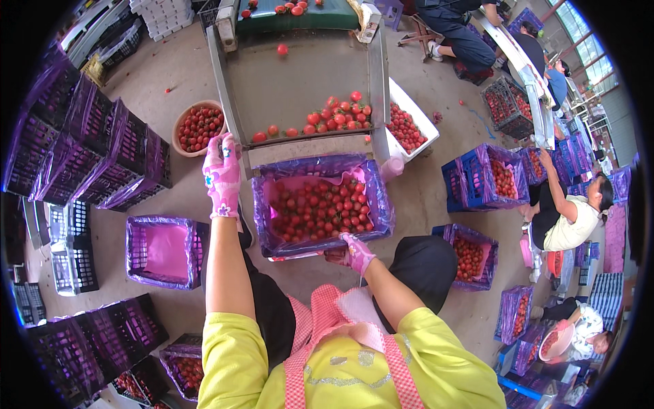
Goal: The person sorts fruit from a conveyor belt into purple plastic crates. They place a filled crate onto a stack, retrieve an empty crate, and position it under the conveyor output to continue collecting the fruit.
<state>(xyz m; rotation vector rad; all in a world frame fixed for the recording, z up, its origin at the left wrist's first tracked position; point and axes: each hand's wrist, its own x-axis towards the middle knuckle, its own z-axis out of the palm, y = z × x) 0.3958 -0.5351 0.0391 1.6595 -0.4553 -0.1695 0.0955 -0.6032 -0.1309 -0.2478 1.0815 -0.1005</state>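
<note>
Before me stands a crate lined with purple plastic film and pink sheet, filled with cherry tomatoes. My right hand, in a pink patterned glove, is at the crate's near edge; its fingertips are partly hidden, so its grip is unclear. My left hand, gloved alike, is raised with curled fingers by the left rail of a metal chute; whether it holds anything is unclear. More tomatoes lie along the chute's lower lip, and one tomato is higher up on it.
Left of the chute are a round basin of tomatoes and stacked black crates. An empty lined crate stands at left, a white foam box at right. Further right are filled crates and a person in a pale top.
</note>
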